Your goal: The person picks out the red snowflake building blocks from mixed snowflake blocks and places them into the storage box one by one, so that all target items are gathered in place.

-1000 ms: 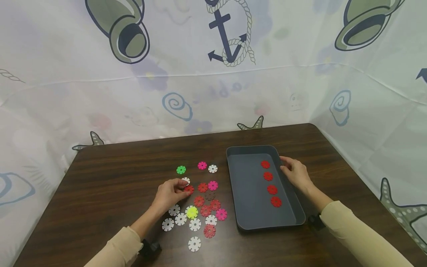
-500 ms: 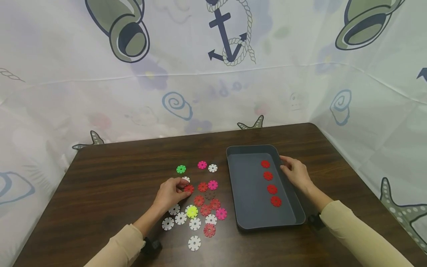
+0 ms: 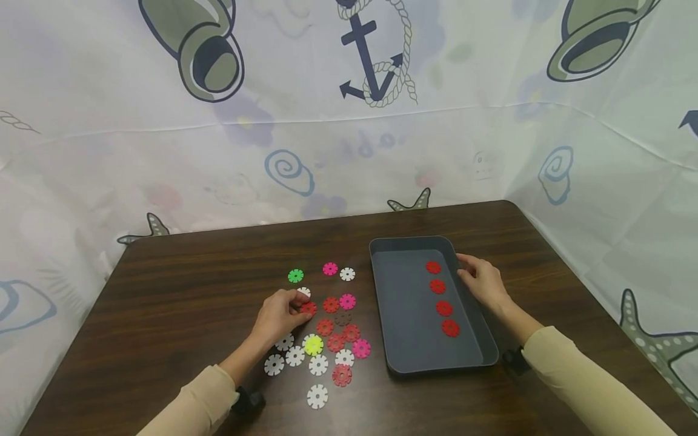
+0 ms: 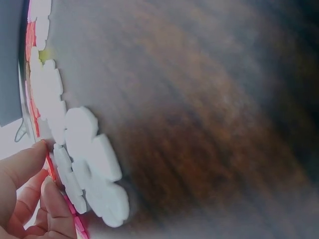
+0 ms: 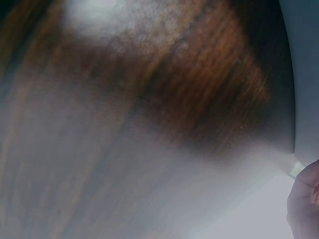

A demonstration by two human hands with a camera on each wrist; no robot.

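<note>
My left hand (image 3: 277, 318) pinches a red notched disc (image 3: 309, 307) between thumb and fingers, low over the table. In the left wrist view this red disc (image 4: 50, 167) shows edge-on at the fingertips, beside white discs (image 4: 94, 169). Loose red discs (image 3: 331, 304) lie just to its right. At the right rim of a dark grey tray (image 3: 403, 357), my right hand (image 3: 484, 283) holds the edge with thumb and fingers. Inside the tray, several red discs (image 3: 438, 286) form a column near its right wall. Only part of the right hand (image 5: 305, 199) enters the right wrist view.
Around the left hand lie several white discs (image 3: 319, 365), pink discs (image 3: 361, 349), a yellow disc (image 3: 313, 345) on a white one, a brown disc (image 3: 343, 318) and a green disc (image 3: 295, 276). A printed cloth (image 3: 327, 151) hangs behind the dark wooden table (image 3: 180, 290).
</note>
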